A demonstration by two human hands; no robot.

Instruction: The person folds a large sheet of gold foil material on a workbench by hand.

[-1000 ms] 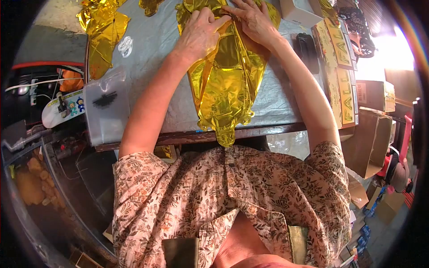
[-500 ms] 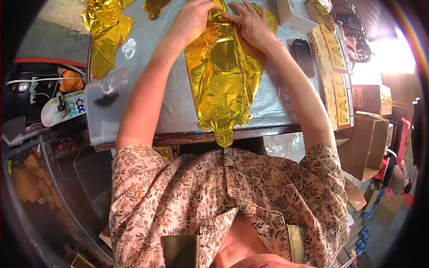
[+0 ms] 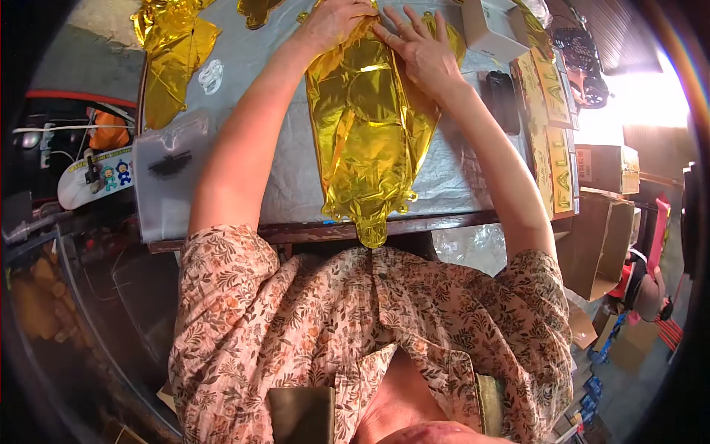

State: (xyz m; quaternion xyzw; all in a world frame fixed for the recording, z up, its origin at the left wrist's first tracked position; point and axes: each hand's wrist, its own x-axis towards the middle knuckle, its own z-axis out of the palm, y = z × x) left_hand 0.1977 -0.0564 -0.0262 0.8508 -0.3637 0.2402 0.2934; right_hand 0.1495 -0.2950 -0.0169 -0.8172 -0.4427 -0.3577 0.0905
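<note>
A flat, creased gold foil balloon lies lengthwise on the covered table, its rounded tab hanging over the near edge. My left hand is at the balloon's far end, fingers together and closed on a fold of the foil; the fingertips are partly cut off by the top of the view. My right hand rests on the foil's right side with its fingers spread and extended. The thumb points left toward the fold by my left hand.
More gold foil hangs over the table's left corner, near a clear plastic bag. To the right are a black object, a white box and patterned boxes. Cardboard boxes stand beyond the table.
My right hand's fingers have spread wider over the foil and moved slightly down. My left hand has moved a little to the right along the far end. The view has shifted slightly.
</note>
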